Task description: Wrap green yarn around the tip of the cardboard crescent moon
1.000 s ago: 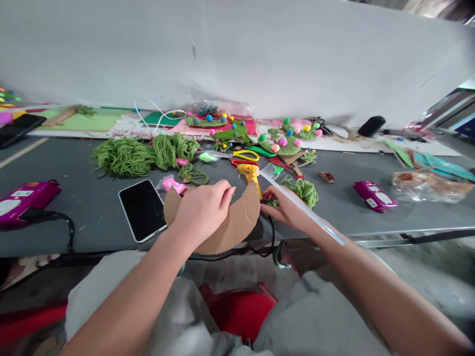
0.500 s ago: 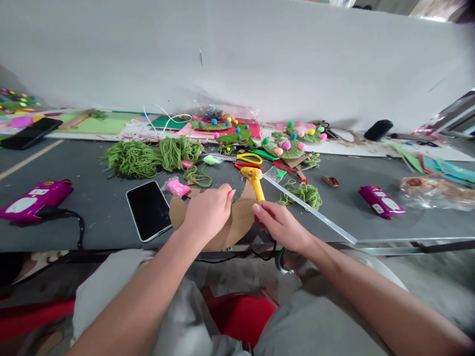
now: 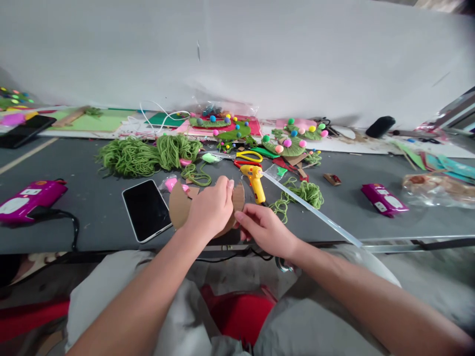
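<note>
A curved brown cardboard piece (image 3: 178,206) is held over the table's front edge. My left hand (image 3: 211,205) is closed on it from above and hides its middle. My right hand (image 3: 265,230) pinches the cardboard's right edge, with thumb and fingers together. Just beyond the right hand lies a yellow glue gun (image 3: 255,184), a long clear glue stick (image 3: 311,208) reaching out of its back to the right. To the left of the cardboard rests a phone with a dark screen (image 3: 146,210).
Green yarn bundles (image 3: 128,157), yellow-handled scissors (image 3: 249,156) and pompom-dotted green pieces (image 3: 293,147) lie farther back. A purple device with a cable (image 3: 33,200) sits left, another purple device (image 3: 384,200) right. A white panel (image 3: 237,59) stands behind.
My right hand has shifted left, from beside the glue gun's handle onto the cardboard's right edge. The cardboard looks turned or bent, with less of its face showing. The view has shifted slightly.
</note>
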